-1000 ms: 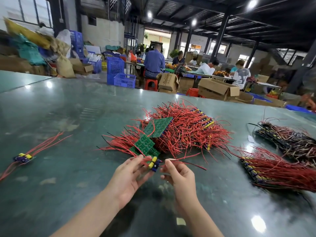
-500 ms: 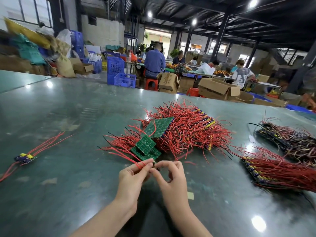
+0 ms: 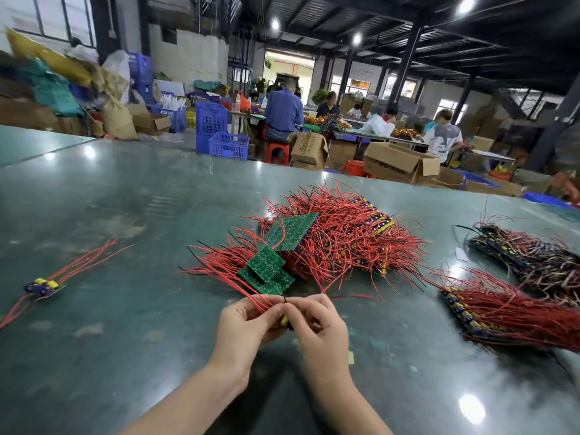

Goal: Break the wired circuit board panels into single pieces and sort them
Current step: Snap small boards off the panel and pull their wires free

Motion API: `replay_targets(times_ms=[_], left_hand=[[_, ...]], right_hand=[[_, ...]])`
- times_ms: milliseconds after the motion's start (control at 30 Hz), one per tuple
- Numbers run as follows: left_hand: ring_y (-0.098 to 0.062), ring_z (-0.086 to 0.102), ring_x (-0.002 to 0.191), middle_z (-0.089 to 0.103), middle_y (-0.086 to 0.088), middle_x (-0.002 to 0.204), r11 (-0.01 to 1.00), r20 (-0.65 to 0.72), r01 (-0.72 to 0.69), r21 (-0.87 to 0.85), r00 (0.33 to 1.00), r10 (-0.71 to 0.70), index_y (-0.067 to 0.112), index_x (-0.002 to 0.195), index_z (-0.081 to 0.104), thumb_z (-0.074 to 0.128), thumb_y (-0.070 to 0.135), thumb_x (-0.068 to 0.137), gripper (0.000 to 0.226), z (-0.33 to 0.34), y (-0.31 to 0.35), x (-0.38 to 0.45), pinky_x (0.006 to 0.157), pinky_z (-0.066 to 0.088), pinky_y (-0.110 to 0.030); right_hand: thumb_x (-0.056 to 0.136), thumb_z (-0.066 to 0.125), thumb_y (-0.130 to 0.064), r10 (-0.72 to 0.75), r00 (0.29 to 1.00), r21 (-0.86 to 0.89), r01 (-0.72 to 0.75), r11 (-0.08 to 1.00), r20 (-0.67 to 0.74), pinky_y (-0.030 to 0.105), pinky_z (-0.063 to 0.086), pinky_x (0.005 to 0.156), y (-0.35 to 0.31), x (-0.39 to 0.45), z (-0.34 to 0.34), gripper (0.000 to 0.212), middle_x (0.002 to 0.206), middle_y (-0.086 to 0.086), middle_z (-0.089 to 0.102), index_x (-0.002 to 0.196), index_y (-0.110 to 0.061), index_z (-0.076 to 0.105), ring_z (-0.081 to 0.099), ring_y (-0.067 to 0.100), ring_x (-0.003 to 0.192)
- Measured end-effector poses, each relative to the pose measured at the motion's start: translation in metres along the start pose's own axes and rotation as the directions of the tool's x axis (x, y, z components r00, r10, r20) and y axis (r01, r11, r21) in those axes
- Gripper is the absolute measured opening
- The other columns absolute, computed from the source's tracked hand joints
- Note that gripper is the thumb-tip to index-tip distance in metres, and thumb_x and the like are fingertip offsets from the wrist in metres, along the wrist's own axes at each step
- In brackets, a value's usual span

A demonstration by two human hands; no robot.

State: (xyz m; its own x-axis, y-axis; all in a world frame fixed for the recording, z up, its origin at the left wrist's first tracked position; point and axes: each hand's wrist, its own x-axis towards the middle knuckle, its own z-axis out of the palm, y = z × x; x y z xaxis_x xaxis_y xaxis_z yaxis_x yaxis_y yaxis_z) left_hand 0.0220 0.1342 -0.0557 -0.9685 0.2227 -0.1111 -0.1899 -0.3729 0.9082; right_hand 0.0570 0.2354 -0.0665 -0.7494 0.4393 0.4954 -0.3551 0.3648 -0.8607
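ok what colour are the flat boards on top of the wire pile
Green boards, on the red wire pile; head view.

On the table (image 3: 125,356), the pile of wired panels (image 3: 329,240) lies just beyond both hands (which meet at the near middle), a small separated piece (image 3: 42,287) far left, and two stacked rows (image 3: 518,309) to the right.

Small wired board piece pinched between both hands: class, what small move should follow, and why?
Probably bend it until it snaps apart. The left hand and right hand both pinch the small wired board piece from opposite sides, while a separated piece already lies far left on the table.
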Motion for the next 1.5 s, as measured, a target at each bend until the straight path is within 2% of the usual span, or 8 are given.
replay_targets(times_ms=[133,233,400,533,700,900,1033,1500], left_hand=[[-0.014,0.068,0.054,0.072,-0.008,0.065,0.973,-0.093,0.049,-0.226,0.993,-0.072,0.004,0.083,0.063,0.057,-0.005,0.087,0.012,-0.01,0.013,0.013,0.051,0.057,-0.025],[-0.014,0.068,0.05,0.071,-0.007,0.062,0.922,-0.073,0.088,-0.377,0.989,-0.125,0.004,0.083,0.061,0.054,-0.005,0.088,0.012,-0.019,0.022,0.022,0.046,0.056,-0.025],[-0.013,0.067,0.052,0.073,-0.004,0.068,0.98,-0.025,0.043,-0.193,0.998,-0.049,0.013,0.091,0.065,0.06,0.0,0.086,0.014,-0.023,0.024,0.024,0.047,0.055,-0.024],[-0.008,0.065,0.058,0.074,-0.002,0.073,0.98,-0.066,-0.169,0.104,0.982,0.176,0.024,0.103,0.06,0.068,0.007,0.083,0.028,-0.033,0.028,0.03,0.048,0.051,-0.019],[-0.01,0.068,0.064,0.074,-0.006,0.078,0.983,0.136,-0.119,0.143,0.986,0.099,0.02,0.111,0.057,0.072,0.016,0.076,0.038,-0.026,0.024,0.025,0.058,0.051,-0.017],[-0.009,0.07,0.072,0.074,-0.006,0.076,0.962,0.173,-0.207,0.179,0.969,0.177,0.032,0.122,0.05,0.076,0.034,0.058,0.069,-0.02,0.021,0.021,0.068,0.05,-0.014],[-0.015,0.07,0.093,0.076,-0.006,0.088,0.944,0.226,-0.241,0.226,0.955,0.19,0.039,0.128,0.045,0.076,0.041,0.056,0.078,-0.019,0.018,0.018,0.087,0.048,-0.025],[0.005,0.058,0.065,0.07,0.008,0.074,0.963,0.274,-0.039,0.265,0.961,-0.036,0.018,0.082,0.072,0.078,0.032,0.056,0.031,-0.025,0.014,0.026,0.064,0.041,-0.022]], right_hand=[[0.085,0.067,-0.006,0.042,0.992,0.03,-0.038,0.999,-0.117,0.016,0.041,0.057,0.002,0.003,-0.003,0.023,0.073,-0.01,0.059,0.067,-0.02,0.065,0.053,0.003,0.062],[0.086,0.067,-0.018,0.397,0.915,0.265,-0.366,0.892,-0.073,0.021,0.035,0.043,0.003,0.004,-0.001,0.018,0.054,-0.014,0.048,0.068,-0.019,0.069,0.038,0.004,0.047],[0.091,0.058,-0.016,0.684,0.696,0.595,-0.46,0.658,-0.218,0.02,0.035,0.048,0.003,0.019,-0.016,0.004,0.065,-0.008,0.046,0.091,-0.02,0.061,0.038,0.006,0.052],[0.091,0.052,-0.009,0.296,0.705,0.236,-0.186,0.954,-0.644,0.03,0.038,0.076,0.002,0.026,-0.044,0.028,0.099,-0.004,0.047,0.111,-0.028,0.05,0.042,0.012,0.083],[0.087,0.047,-0.029,-0.372,0.917,-0.522,0.247,0.816,-0.147,0.027,0.033,0.082,-0.005,0.011,-0.022,0.024,0.083,-0.016,0.062,0.087,-0.026,0.071,0.045,0.007,0.089],[0.088,0.065,-0.014,0.204,0.913,-0.132,-0.167,0.977,0.354,0.016,0.045,0.064,-0.007,0.006,-0.007,0.015,0.065,-0.016,0.067,0.081,-0.025,0.071,0.06,-0.001,0.064],[0.086,0.066,-0.007,0.322,0.885,0.137,-0.384,0.913,0.337,0.019,0.049,0.06,-0.008,0.006,-0.004,0.011,0.069,-0.002,0.07,0.082,-0.016,0.072,0.062,0.006,0.063],[0.087,0.064,-0.005,0.323,0.914,0.16,-0.367,0.916,0.246,0.02,0.053,0.066,-0.008,0.015,-0.02,0.008,0.073,-0.002,0.069,0.084,-0.011,0.067,0.065,0.006,0.071]])
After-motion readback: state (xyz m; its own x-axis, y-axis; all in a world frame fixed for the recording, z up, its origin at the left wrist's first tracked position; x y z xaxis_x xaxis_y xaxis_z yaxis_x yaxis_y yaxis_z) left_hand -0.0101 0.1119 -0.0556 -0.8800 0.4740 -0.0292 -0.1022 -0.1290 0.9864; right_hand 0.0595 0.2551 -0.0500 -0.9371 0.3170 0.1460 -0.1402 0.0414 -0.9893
